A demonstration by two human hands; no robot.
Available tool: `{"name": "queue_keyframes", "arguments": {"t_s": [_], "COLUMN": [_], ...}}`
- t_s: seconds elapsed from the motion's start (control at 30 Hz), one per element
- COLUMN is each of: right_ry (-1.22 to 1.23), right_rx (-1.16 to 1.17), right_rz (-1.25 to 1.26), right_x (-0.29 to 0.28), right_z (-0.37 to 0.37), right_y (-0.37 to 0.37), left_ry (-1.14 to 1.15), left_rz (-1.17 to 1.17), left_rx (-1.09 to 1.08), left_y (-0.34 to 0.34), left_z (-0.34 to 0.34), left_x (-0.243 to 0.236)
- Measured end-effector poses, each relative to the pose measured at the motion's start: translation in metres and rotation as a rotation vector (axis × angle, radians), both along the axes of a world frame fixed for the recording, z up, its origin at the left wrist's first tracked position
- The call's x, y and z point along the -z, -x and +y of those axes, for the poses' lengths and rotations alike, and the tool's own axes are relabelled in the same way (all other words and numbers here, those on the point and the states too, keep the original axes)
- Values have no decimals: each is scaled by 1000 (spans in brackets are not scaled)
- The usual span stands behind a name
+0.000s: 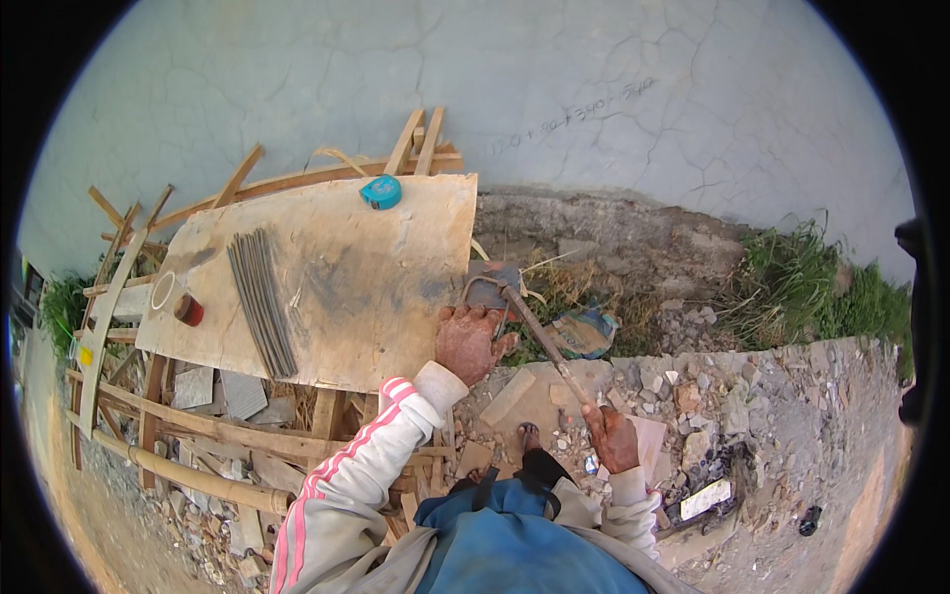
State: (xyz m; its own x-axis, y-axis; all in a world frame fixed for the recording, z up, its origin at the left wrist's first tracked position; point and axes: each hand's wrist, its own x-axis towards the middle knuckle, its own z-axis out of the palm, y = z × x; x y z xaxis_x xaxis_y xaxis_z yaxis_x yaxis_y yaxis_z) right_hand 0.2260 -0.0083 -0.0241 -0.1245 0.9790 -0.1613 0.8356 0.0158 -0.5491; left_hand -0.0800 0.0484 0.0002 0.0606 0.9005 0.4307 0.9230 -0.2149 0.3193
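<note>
My right hand (612, 438) is closed around the lower end of a long rusty bar (547, 342). The bar slants up and left to a curved, hook-like end beside a flat dark plate (502, 269) at the right edge of a wooden board (346, 233). At that edge, my left hand (469, 344) rests with its back up and its fingers curled, near the bar's upper end. What lies under its fingers is hidden; a thin rod shows by the thumb. A bundle of thin metal rods (261, 302) lies on the board's left half.
A teal tape measure (381, 192) lies near the board's far edge. At its left are a cup of dark red liquid (188, 310) and a pale ring (162, 291). Timber framing (228, 421) supports the board. Rubble (693, 416) covers the ground; a cracked wall (554, 89) stands behind.
</note>
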Motion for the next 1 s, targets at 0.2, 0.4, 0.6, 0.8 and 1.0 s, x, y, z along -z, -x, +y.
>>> {"name": "queue_keyframes", "arguments": {"t_s": [0.2,0.4,0.6,0.8,1.0], "right_ry": [112,81,205,488,575], "right_rx": [48,-41,-144,-254,-356], "right_rz": [103,718,1016,1101,1003], "right_x": [21,33,9,-1,-6], "right_z": [17,51,96,137,186], "right_y": [-12,3,60,82,90], "left_ry": [313,454,351,133,-16], "left_rz": [-199,-941,-1379,-1437,-1560], "left_rx": [-38,65,169,63,-215], "left_y": [-3,4,-10,-17,4], "left_z": [40,37,5,-4,6], "left_x": [-8,-28,-39,-20,-3]}}
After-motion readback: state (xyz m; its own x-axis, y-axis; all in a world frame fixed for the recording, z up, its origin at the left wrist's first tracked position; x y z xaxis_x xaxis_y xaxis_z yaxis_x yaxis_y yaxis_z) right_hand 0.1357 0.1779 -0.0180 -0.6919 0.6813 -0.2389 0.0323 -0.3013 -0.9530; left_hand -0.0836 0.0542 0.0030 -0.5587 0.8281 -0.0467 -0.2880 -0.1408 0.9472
